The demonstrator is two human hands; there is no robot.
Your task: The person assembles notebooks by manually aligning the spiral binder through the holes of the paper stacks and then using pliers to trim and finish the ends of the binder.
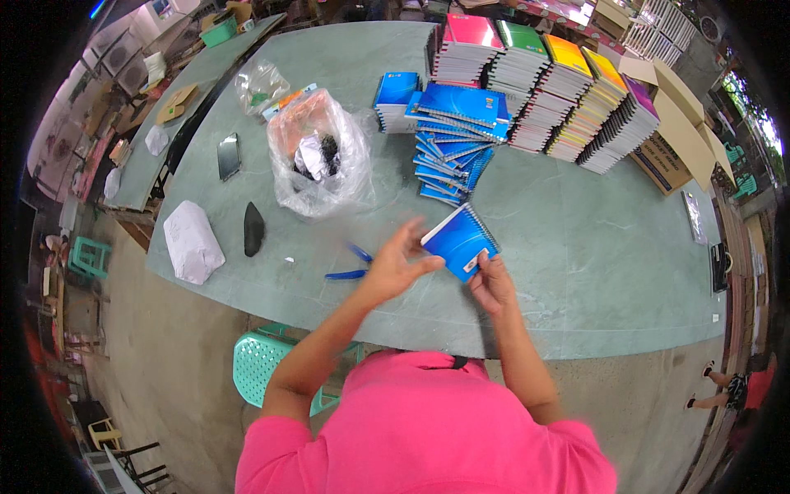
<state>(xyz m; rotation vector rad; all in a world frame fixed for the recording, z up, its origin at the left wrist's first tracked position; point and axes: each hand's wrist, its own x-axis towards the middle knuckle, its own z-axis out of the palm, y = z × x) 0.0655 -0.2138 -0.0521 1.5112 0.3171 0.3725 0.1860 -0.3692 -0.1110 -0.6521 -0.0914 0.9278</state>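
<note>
"Where's the blue spiral notebook (461, 240)?"
"Over the bench (592, 263), six o'clock from the blue notebook stack (448, 152); the right hand (494, 286) has its grip clamped on a lower corner."
"The left hand (397, 265)?"
"Eight o'clock, grip apart; contact unclear."

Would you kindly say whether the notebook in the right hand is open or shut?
Shut: the notebook shows its blue cover lying over white pages.
</note>
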